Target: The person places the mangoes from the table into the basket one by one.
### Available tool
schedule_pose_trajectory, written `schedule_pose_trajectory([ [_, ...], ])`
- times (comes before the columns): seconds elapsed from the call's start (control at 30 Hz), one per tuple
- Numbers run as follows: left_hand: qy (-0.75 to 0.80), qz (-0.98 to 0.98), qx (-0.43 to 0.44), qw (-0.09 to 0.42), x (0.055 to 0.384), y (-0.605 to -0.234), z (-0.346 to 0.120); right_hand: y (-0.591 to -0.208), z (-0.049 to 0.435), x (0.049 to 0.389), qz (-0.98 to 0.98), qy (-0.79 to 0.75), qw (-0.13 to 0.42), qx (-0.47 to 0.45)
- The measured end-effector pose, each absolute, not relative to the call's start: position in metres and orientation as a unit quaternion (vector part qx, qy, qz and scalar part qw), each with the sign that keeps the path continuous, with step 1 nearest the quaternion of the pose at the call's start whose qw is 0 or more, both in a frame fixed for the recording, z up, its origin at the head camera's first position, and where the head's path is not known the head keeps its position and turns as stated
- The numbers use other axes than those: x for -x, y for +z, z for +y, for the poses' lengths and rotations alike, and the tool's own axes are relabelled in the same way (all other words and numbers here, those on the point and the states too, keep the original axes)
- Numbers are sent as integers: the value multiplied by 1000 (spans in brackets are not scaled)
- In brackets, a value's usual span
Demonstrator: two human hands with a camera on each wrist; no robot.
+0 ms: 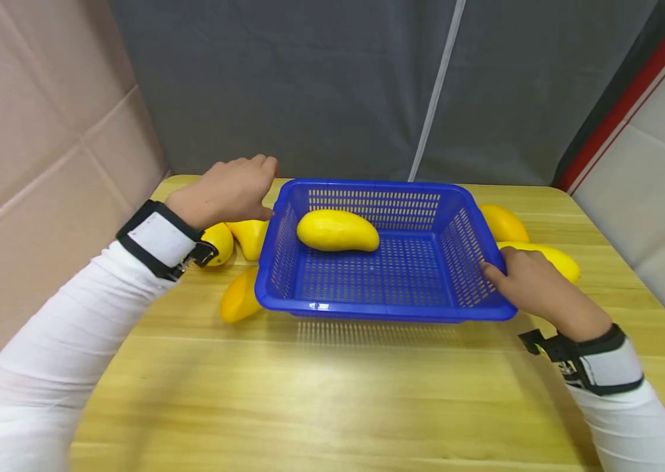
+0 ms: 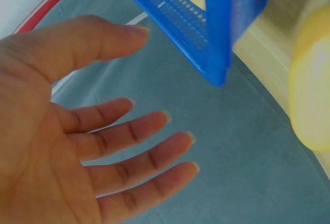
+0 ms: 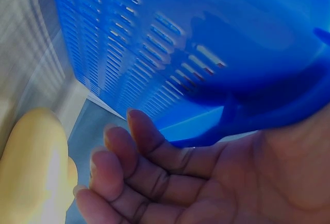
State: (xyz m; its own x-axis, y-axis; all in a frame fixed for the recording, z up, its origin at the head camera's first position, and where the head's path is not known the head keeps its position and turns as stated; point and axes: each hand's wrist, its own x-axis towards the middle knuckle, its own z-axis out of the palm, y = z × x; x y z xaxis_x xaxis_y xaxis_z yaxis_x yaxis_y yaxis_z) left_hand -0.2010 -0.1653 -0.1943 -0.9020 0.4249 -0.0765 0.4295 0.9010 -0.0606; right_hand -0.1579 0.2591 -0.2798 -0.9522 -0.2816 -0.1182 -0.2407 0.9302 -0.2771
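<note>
A blue plastic basket [image 1: 391, 310] with slotted walls is held level over the wooden table, its shadow showing beneath the front side. Inside, toward the left wall, lies one yellow mango [image 1: 338, 231]. My right hand [image 1: 535, 285] grips the basket's right rim, thumb on the inner side; in the right wrist view its fingers [image 3: 149, 131] curl loosely under the rim outside. Beside the left rim hovers my left hand [image 1: 228, 191], holding nothing. The left wrist view shows its thumb and fingers spread, with a gap to the basket corner [image 2: 214, 72].
Left of the basket lie a round yellow fruit [image 1: 220, 244], a tapered yellow fruit [image 1: 251, 237] and an orange-yellow mango [image 1: 240, 298]. On the right are an orange-yellow fruit [image 1: 503, 223] and a long yellow mango [image 1: 556, 261]. A grey curtain [image 1: 308, 92] hangs behind the table [image 1: 332, 406].
</note>
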Motion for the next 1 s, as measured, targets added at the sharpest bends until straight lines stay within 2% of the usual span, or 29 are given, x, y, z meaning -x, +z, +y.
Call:
schedule_pose_trajectory([
  [0.33,1,977,-202,75,188,-216,-195,-281,259,158,979,-131,77,134],
  [0.47,10,977,-197,76,184,-227,-203,-281,259,159,980,-129,76,134],
  [0.77,48,968,-232,89,171,-258,-210,-282,259,159,979,-133,79,130],
  [1.0,110,957,-239,125,167,-277,-212,-282,259,160,980,-131,75,130],
])
